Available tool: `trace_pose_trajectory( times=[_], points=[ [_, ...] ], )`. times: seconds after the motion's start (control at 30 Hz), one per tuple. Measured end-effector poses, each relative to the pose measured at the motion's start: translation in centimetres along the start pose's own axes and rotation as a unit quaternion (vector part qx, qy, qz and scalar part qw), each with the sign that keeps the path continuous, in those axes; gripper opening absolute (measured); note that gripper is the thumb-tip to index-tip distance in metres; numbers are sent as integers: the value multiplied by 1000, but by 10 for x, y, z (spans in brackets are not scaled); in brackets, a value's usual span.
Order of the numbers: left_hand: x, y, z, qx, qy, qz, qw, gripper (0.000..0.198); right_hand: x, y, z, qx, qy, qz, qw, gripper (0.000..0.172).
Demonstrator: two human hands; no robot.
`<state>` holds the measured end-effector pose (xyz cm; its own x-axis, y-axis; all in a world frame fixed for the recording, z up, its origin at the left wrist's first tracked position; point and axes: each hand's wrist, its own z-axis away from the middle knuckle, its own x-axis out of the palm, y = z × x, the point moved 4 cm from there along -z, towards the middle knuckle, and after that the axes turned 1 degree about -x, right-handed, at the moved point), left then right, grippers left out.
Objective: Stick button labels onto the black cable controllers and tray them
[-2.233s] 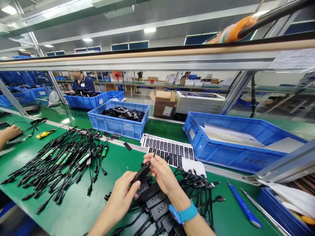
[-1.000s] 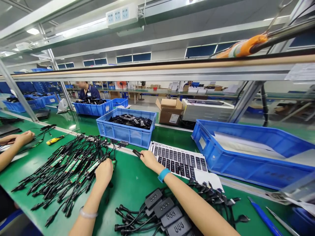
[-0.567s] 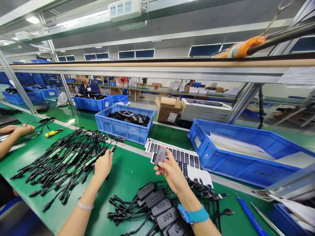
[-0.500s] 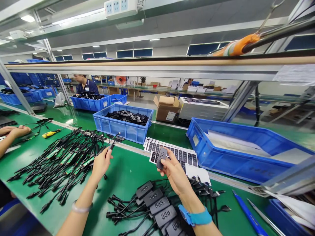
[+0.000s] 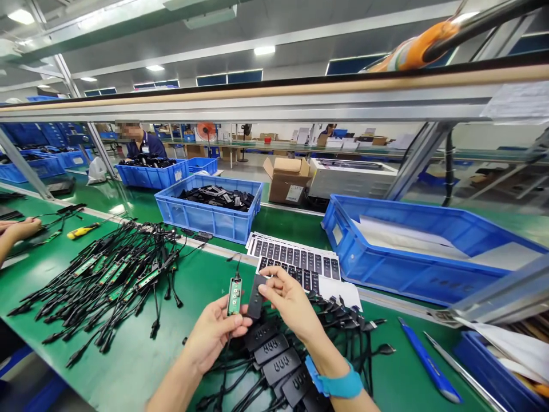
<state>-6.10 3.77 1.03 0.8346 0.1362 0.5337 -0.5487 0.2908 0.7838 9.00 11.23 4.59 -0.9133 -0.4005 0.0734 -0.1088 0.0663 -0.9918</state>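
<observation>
My left hand (image 5: 217, 327) is closed on a small black controller case half with a green circuit board (image 5: 234, 296) in it, a black cable running out at its top and bottom. Just to its right, my right hand (image 5: 289, 300) pinches a flat black plastic cover (image 5: 256, 296) by its upper right edge. The two parts are side by side, close together. Below them lies a row of closed black controllers (image 5: 281, 366) with cables. To the left, a heap of cabled controllers with bare green boards (image 5: 114, 272) spreads over the green bench.
Sheets of black labels (image 5: 294, 256) lie behind my hands. Blue bins hold black plastic parts (image 5: 218, 197) and white sheets (image 5: 394, 240). A blue cutter (image 5: 429, 360) and tweezers (image 5: 461, 372) lie right; a yellow tool (image 5: 83, 231) lies left, near another person's hand (image 5: 23, 229).
My left hand has come from the heap toward the middle with a cabled board. My right hand has lowered slightly and moved left, turning the cover beside it.
</observation>
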Motion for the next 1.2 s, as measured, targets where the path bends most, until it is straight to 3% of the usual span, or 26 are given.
trace_pose_trajectory(
  times=[0.1,0.27,0.4,0.53,0.77,1.0,1.07,1.2],
  points=[
    [10,-4,5,25,-53,-79,995,56,8,5,1,16,-24,1,1000,37],
    [14,-5,8,53,-66,-122,989,55,14,11,3,21,-27,3,999,34],
    [15,-4,9,75,-58,-168,981,54,17,14,4,23,-30,22,999,31],
    [15,-1,13,103,-46,-228,967,57,18,13,5,28,-33,8,999,38],
    [13,5,19,156,-45,-335,928,53,20,5,7,14,-116,4,993,45],
    [10,3,21,190,-10,-469,863,41,24,5,10,-53,-57,51,996,40],
    [12,5,20,181,-14,-471,863,42,25,5,12,-57,-30,63,996,39],
    [20,11,14,148,-69,-413,896,48,17,-1,10,-36,6,36,999,39]
  ],
)
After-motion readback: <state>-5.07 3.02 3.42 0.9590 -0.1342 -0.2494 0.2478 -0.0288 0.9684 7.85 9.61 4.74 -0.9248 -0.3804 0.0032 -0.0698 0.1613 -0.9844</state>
